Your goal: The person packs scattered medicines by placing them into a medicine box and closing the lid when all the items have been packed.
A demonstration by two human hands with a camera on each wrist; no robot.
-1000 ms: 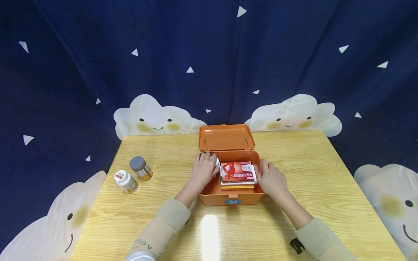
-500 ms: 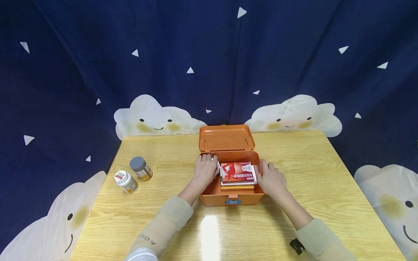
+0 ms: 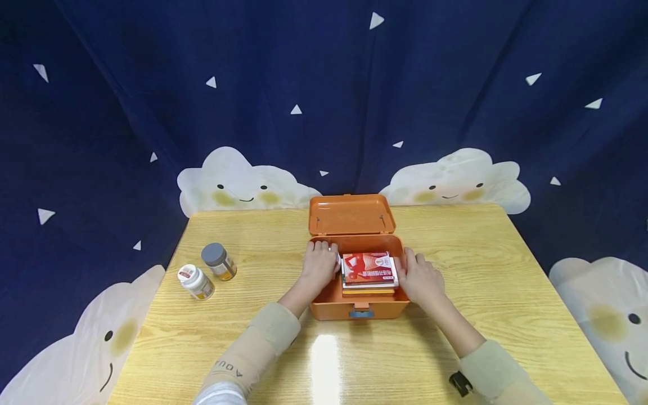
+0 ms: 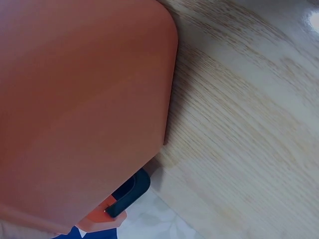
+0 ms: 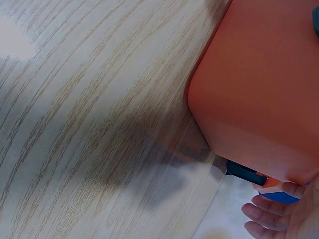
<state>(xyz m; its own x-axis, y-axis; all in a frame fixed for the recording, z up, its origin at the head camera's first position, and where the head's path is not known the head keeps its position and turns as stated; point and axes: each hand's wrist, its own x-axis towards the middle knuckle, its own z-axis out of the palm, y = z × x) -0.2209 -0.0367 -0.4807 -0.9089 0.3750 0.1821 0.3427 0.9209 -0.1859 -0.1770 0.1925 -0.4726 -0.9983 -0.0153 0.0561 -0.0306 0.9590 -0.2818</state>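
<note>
An orange plastic storage box [image 3: 382, 310] stands on the table, its lid [image 3: 350, 215] tipped back. My left hand [image 3: 320, 264] reaches over the box's left rim, fingers curled down around a small white bottle [image 3: 332, 253] that the hand mostly hides. My right hand [image 3: 422, 277] holds the right rim, thumb on the inner side. Its other fingers [image 5: 266, 215] spread loosely outside the wall in the right wrist view. Inside the box lies a stack of medicine cartons, a red one [image 3: 368, 266] on top. In the left wrist view the orange wall [image 4: 84, 109] covers most of the hand.
On the table's left stand a grey-lidded bottle [image 3: 219, 261] and a white pill bottle [image 3: 196, 282], side by side. A blue-grey latch [image 3: 361, 314] is on the box's front. Behind the wooden table [image 3: 486, 270] hangs a dark blue curtain [image 3: 324, 84] with clouds.
My left hand has shifted slightly right and deeper into the box, with the white bottle now more covered. The right hand has stayed at the rim.
</note>
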